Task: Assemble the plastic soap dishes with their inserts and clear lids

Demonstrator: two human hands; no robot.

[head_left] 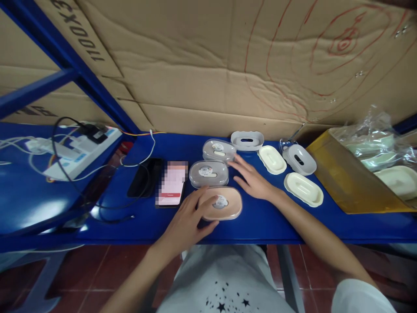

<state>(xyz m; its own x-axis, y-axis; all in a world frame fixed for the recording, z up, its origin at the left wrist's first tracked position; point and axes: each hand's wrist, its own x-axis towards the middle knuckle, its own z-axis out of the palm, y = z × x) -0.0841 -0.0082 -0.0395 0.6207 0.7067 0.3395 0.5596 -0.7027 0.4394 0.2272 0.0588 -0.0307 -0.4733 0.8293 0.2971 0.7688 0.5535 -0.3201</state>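
Observation:
My left hand (192,217) rests on the near left end of a peach oval soap box (228,204), thumb and fingers curled around its edge. My right hand (252,178) lies flat on the blue table (276,221), fingers stretched out towards two grey oval boxes with clear lids, one nearer (208,173) and one farther (219,150). The fingertips reach the gap between those two boxes.
Cream oval lids (272,159) (303,188), a grey tray (299,159) and a grey base (246,140) lie to the right. A yellow bin (352,182) holds bagged parts. Two phones (146,176) (172,189), cables and a power strip (81,150) lie left. Cardboard backs the table.

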